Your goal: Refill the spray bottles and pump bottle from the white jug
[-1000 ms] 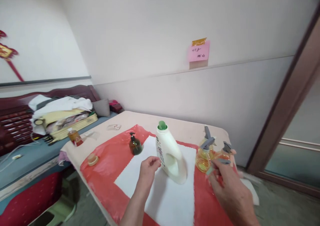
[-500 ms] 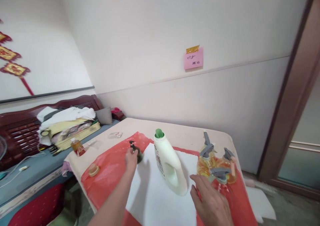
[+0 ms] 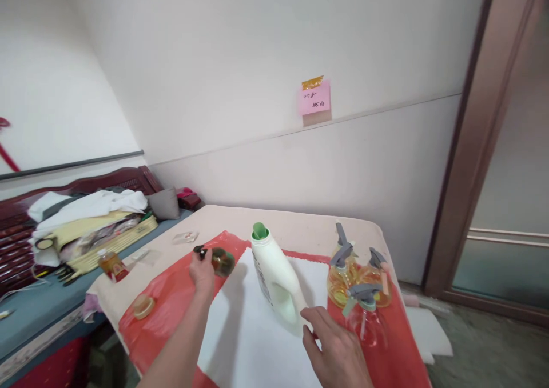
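My left hand (image 3: 202,268) is closed around the black spray top of a dark green spray bottle (image 3: 223,262), which is tipped nearly sideways over the red plastic sheet. A pale green-white detergent jug (image 3: 274,279) with an open green spout stands in the middle on a white sheet (image 3: 261,354). My right hand (image 3: 337,342) has its fingers apart and curved by the jug's lower right edge; I cannot tell whether a fingertip touches it. To the right stand several clear spray bottles (image 3: 368,325) with grey trigger heads, some holding yellow liquid.
A tan round lid (image 3: 143,306) lies at the left on the red sheet (image 3: 171,299). A labelled bottle of amber liquid (image 3: 112,265) stands at the table's left edge, beside a clear packet (image 3: 146,257). A pink note (image 3: 315,99) is taped to the wall.
My left hand has tipped the dark green spray bottle from upright to nearly sideways. My right hand is nearer the jug's lower edge. The whole view has shifted, so things appear further left.
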A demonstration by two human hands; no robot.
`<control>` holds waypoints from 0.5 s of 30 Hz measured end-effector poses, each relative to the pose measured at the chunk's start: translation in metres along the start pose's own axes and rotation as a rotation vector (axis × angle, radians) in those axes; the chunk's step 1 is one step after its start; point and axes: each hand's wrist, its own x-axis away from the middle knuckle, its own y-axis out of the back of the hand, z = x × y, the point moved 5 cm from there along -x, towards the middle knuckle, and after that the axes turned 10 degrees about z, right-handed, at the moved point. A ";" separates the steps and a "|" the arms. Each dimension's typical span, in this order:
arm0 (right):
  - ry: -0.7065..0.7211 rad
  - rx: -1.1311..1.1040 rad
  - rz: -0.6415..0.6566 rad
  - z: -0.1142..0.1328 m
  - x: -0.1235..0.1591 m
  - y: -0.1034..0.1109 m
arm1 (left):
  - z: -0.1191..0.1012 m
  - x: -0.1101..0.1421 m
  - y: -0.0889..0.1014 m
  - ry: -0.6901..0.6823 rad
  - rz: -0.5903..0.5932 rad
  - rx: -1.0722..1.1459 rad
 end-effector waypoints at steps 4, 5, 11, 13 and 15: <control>-0.436 -0.816 0.213 -0.004 0.002 -0.025 | -0.046 0.051 0.013 0.001 0.036 0.151; -0.550 -1.071 0.235 0.000 0.004 -0.030 | -0.057 0.068 0.009 0.009 0.147 0.216; -0.719 -2.040 0.512 0.048 0.018 -0.036 | -0.081 0.176 -0.026 0.351 0.587 0.695; -0.719 -2.034 0.564 0.052 0.023 -0.034 | -0.079 0.192 -0.033 0.406 0.588 0.736; -0.716 -1.925 0.494 0.047 0.025 -0.032 | -0.075 0.197 -0.037 0.421 0.571 0.747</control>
